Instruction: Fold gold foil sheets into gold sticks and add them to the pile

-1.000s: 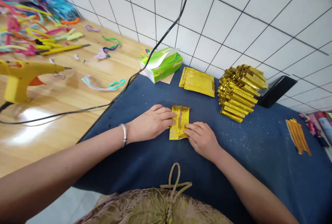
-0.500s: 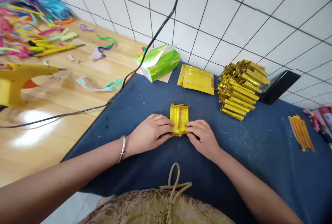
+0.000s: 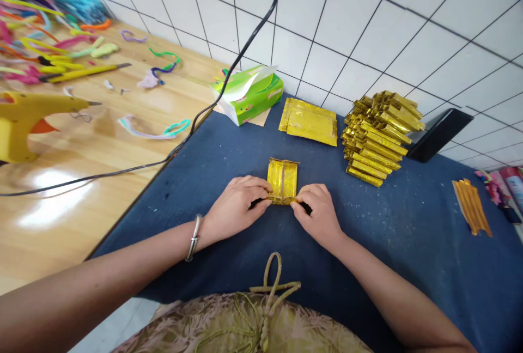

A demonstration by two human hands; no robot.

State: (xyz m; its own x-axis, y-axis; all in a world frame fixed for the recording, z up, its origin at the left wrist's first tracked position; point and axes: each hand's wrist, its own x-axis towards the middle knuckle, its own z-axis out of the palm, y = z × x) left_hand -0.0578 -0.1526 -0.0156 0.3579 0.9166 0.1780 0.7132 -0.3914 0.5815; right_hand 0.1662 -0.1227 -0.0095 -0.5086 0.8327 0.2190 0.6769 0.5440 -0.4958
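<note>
Pinching the gold foil piece [image 3: 290,178] at its near corners, left hand [image 3: 236,203] and right hand [image 3: 321,211] apparently brace it evenly.

The foil piece [image 3: 290,178] lies on the cloth [image 3: 376,227] between the left hand [image 3: 235,203] and right hand [image 3: 321,214]. Behind it, left to right, are the tissue box [image 3: 259,99], flat packets [image 3: 311,123], strip pile [image 3: 378,143] and phone [image 3: 441,135].

**Bright illumination with local glare**

Light is bright and fairly even, its source out of frame. A white reflection burns out the wooden tabletop [image 3: 55,206] left of the left hand [image 3: 237,206]. Small shadows darken beneath both hands' curled fingers; glints mark the gold tubes [image 3: 378,140] beyond the right hand [image 3: 321,214]. Fuzzy strips [image 3: 53,48] — far beyond the left hand — appear blurred.
</note>
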